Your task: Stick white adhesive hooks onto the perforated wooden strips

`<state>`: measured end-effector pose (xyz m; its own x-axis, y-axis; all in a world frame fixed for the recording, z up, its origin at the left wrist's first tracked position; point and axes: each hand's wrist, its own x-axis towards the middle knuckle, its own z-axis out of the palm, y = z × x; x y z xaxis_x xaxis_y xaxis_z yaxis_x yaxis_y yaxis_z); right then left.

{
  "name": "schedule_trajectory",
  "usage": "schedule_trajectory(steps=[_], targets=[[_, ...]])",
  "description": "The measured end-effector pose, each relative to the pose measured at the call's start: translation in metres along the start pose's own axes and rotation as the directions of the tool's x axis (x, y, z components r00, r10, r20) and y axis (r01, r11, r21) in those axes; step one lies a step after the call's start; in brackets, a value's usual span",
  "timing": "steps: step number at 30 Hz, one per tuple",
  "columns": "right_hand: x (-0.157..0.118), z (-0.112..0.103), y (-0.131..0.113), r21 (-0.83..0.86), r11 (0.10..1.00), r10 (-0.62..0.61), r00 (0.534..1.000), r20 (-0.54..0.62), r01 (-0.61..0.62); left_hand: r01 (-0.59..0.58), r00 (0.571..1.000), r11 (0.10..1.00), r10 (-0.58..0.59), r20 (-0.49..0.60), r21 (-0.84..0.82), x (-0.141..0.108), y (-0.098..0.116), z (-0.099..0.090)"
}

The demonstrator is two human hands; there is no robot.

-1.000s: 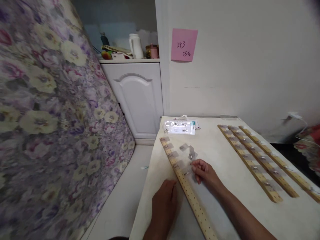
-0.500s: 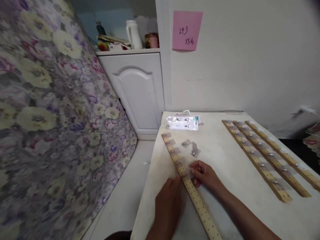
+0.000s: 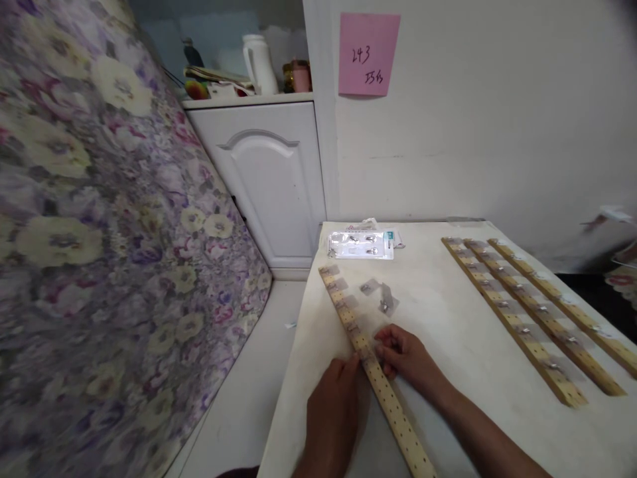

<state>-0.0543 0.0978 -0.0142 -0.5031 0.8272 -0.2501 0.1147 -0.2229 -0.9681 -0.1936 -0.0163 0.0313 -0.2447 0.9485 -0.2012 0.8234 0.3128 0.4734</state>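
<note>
A long wooden strip with rows of small holes (image 3: pixel 393 405) lies slanting on the white table, with small clear bags holding metal pieces along its far part. My left hand (image 3: pixel 332 405) is curled at the strip's left edge, its fingertips touching it near the lowest bag. On the right side, my right hand (image 3: pixel 401 352) has thumb and fingers pinched at the edge of that clear bag (image 3: pixel 368 358). Two loose small bags (image 3: pixel 387 302) with metal pieces lie just beyond my right hand.
Three more wooden strips (image 3: pixel 515 318) with small bags lie at the table's right. A clear blister package (image 3: pixel 361 245) is at the far edge of the white table (image 3: pixel 428 265). A floral curtain (image 3: pixel 124 232) hangs at left, beside a white cabinet (image 3: pixel 269 186).
The view has shifted slightly. Both hands stay at the same bag on the strip, with little visible movement of the fingers.
</note>
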Motion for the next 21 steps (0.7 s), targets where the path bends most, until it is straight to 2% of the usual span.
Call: schedule_trajectory(steps=[16, 21], targets=[[-0.0010, 0.0000, -0.0064, -0.006, 1.000, 0.000, 1.000, 0.011, 0.000, -0.049, 0.999, 0.999, 0.049, -0.005, 0.018, -0.0008, -0.0026, 0.0024], [-0.0005, 0.0004, -0.0051, -0.015, 1.000, 0.002, 1.000, -0.009, -0.002, -0.027, 1.000, 1.000, 0.027, 0.005, 0.006, -0.0002, -0.0028, 0.0027]])
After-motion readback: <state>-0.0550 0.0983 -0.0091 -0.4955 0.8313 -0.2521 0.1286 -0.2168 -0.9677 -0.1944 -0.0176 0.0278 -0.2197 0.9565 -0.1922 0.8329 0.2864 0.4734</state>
